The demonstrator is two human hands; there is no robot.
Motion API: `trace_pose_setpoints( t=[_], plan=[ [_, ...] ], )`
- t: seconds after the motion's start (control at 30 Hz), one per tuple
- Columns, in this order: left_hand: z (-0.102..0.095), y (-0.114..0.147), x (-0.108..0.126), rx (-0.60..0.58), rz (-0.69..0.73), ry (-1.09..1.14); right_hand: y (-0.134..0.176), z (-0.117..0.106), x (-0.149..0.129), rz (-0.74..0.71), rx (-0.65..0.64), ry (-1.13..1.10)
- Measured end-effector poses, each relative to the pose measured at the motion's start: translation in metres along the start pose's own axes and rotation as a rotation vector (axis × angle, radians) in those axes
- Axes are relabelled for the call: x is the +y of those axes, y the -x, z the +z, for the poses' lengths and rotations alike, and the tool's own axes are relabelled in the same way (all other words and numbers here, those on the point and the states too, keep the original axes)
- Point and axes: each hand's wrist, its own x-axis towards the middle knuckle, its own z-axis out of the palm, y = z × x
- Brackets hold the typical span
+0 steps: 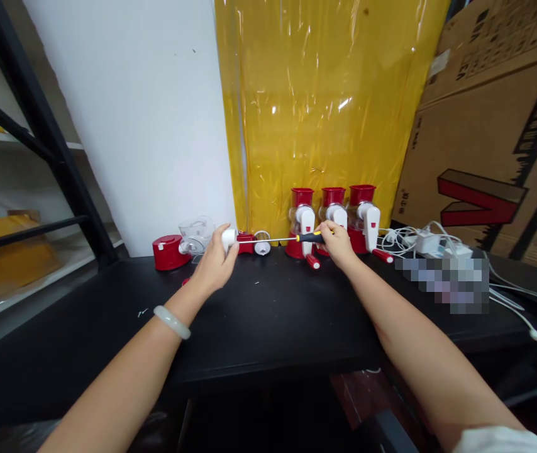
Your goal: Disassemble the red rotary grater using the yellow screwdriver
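Note:
My left hand is closed around a white round plastic part, most of which the fingers hide. In my right hand is a screwdriver with a black and yellow handle. Its long shaft lies level and points left, the tip at or very near the white part; I cannot tell whether it touches. Behind my left hand stand a red base and a clear plastic housing. A red piece and a grater drum show behind the shaft.
Behind my right hand stand three red-and-white rotary graters with crank handles. White cables and chargers lie on the right of the black table. Small bits lie at left. A large cardboard box rises at right, a shelf at left.

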Motion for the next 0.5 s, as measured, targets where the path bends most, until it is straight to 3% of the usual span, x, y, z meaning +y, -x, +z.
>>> trace_pose_setpoints(
  t=[0.5],
  plan=[
    [0.0064,0.0026,-0.0016,-0.189,-0.378,0.172,-0.0006,-0.0056,0.0067,-0.097,-0.095,0.096]
  ],
)
